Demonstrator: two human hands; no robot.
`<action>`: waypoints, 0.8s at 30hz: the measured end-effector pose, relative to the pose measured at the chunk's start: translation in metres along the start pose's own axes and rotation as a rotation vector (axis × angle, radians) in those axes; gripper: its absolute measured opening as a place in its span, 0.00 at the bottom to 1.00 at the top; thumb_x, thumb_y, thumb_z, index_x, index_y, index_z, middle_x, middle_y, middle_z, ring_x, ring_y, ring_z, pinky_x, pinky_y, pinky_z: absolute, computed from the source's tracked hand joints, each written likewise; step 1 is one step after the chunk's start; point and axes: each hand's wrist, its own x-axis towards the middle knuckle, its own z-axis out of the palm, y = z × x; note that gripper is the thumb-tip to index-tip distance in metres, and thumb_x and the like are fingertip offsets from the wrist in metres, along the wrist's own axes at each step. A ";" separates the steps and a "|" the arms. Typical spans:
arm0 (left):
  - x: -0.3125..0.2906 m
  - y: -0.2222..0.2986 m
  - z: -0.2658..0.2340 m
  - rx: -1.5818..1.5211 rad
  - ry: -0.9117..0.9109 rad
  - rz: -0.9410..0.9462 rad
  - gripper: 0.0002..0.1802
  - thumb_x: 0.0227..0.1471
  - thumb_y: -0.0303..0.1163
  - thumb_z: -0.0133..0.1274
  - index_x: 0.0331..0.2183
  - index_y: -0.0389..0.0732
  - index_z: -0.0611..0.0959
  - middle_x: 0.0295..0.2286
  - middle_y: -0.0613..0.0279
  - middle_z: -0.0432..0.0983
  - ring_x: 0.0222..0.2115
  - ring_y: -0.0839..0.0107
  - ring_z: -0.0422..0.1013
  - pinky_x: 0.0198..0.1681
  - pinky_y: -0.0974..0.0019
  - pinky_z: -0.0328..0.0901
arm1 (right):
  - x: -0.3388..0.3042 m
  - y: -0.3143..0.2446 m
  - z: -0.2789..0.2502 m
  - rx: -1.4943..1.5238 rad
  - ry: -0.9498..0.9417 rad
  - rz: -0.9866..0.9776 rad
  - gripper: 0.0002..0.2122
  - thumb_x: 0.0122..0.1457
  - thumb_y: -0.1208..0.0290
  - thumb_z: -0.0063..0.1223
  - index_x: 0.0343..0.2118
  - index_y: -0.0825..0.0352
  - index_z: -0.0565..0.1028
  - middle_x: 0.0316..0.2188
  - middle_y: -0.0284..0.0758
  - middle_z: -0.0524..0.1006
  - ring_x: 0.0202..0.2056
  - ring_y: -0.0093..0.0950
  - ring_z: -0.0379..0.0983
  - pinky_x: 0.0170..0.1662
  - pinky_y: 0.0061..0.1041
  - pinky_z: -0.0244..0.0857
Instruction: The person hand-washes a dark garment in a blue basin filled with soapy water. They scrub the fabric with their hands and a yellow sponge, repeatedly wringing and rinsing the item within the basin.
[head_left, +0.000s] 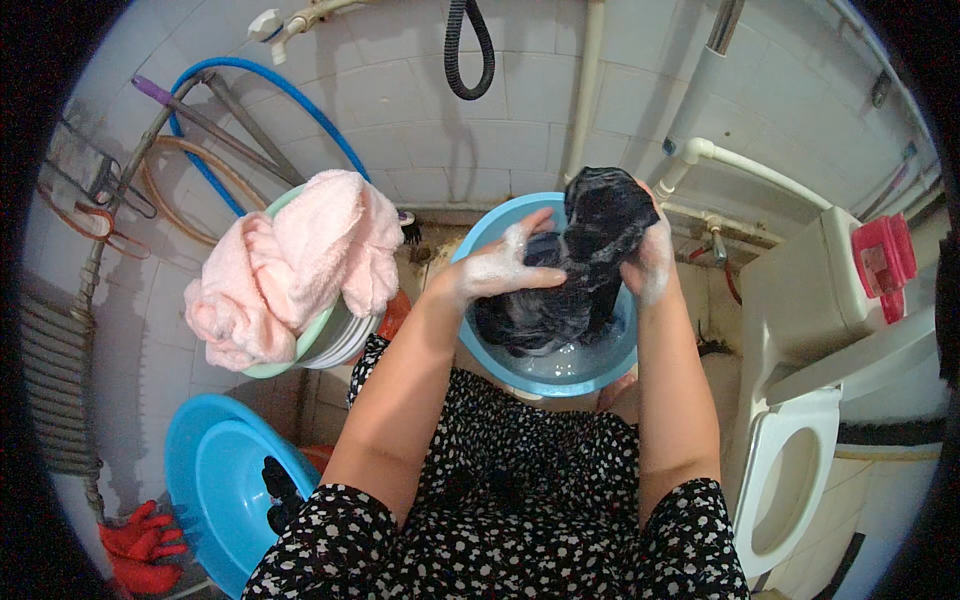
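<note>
A wet black garment lies bunched in a light blue basin of sudsy water, one end raised above the far right rim. My right hand is closed around that raised end, with foam on its wrist. Foam also covers the back of my left hand, which hovers over the left side of the basin. Its thumb and fingers are spread apart beside the cloth, gripping nothing. The lower part of the garment touches the water.
To the left, a pink fluffy towel is heaped on a pale green basin. Nearer stands a bright blue basin with a small black item, beside red gloves. A white toilet is at the right; pipes run along the tiled wall.
</note>
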 end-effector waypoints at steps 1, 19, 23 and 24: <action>0.006 0.005 0.008 -0.054 -0.006 0.039 0.51 0.40 0.43 0.64 0.58 0.31 0.54 0.52 0.46 0.61 0.53 0.60 0.60 0.57 0.62 0.53 | -0.002 0.002 0.009 -0.024 0.026 -0.015 0.10 0.61 0.70 0.40 0.42 0.64 0.71 0.35 0.33 0.76 0.36 0.27 0.73 0.42 0.28 0.68; -0.006 0.015 -0.047 -0.700 0.824 -0.081 0.12 0.45 0.23 0.45 0.34 0.33 0.78 0.26 0.62 0.74 0.25 0.71 0.71 0.29 0.69 0.67 | -0.042 0.079 -0.061 -1.728 -0.603 0.453 0.11 0.47 0.72 0.51 0.36 0.62 0.77 0.33 0.43 0.77 0.37 0.40 0.74 0.43 0.36 0.66; -0.003 -0.017 -0.048 -0.719 0.549 -0.042 0.21 0.46 0.22 0.48 0.46 0.32 0.71 0.32 0.59 0.74 0.31 0.71 0.71 0.35 0.70 0.67 | -0.059 0.129 -0.087 -1.989 -0.859 0.483 0.18 0.51 0.71 0.44 0.47 0.60 0.72 0.51 0.43 0.68 0.51 0.41 0.67 0.52 0.36 0.63; -0.002 -0.043 -0.045 -0.769 0.675 -0.013 0.21 0.47 0.22 0.48 0.46 0.32 0.71 0.33 0.59 0.74 0.32 0.71 0.71 0.36 0.70 0.67 | -0.063 0.136 -0.088 -2.038 -0.866 0.495 0.19 0.51 0.71 0.44 0.48 0.60 0.72 0.53 0.42 0.67 0.52 0.41 0.66 0.52 0.36 0.62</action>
